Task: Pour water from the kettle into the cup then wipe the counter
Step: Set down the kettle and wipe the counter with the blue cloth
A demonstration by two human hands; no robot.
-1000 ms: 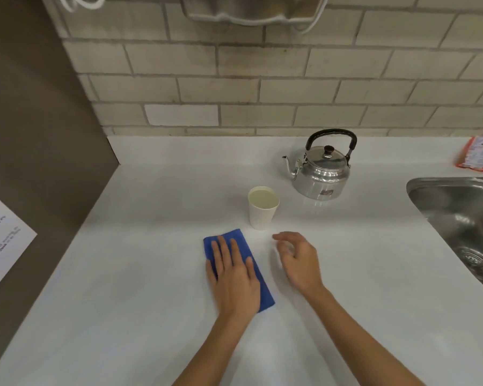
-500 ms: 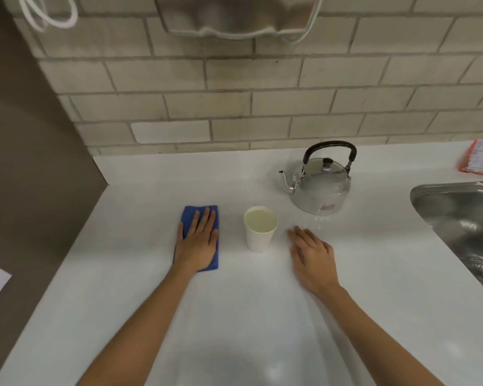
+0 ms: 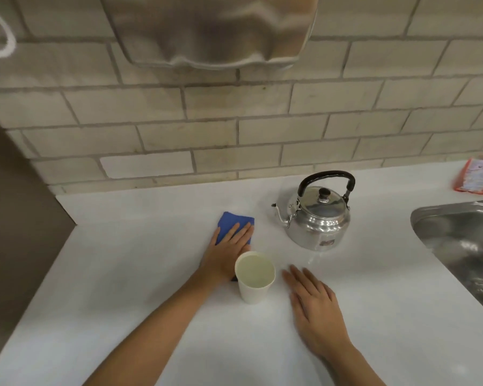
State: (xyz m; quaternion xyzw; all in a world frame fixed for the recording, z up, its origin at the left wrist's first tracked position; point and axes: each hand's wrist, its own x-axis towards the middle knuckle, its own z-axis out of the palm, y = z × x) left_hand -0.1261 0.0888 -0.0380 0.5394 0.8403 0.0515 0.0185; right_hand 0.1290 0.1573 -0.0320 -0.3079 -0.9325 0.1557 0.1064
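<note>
A white paper cup full of water stands upright on the white counter. Behind and right of it sits a shiny metal kettle with a black handle, its spout pointing left. My left hand lies flat on a blue cloth, pressing it to the counter just behind and left of the cup. My right hand rests flat, palm down, on the counter to the cup's right, holding nothing. A little spilled water glistens in front of the kettle.
A steel sink is sunk into the counter at the right. An orange packet lies by the tiled wall at the far right. A brown panel borders the counter's left side. A metal fixture hangs on the wall above.
My left hand has slid the blue cloth from in front of the cup round its left side to behind it. My right hand has flattened onto the counter right of the cup.
</note>
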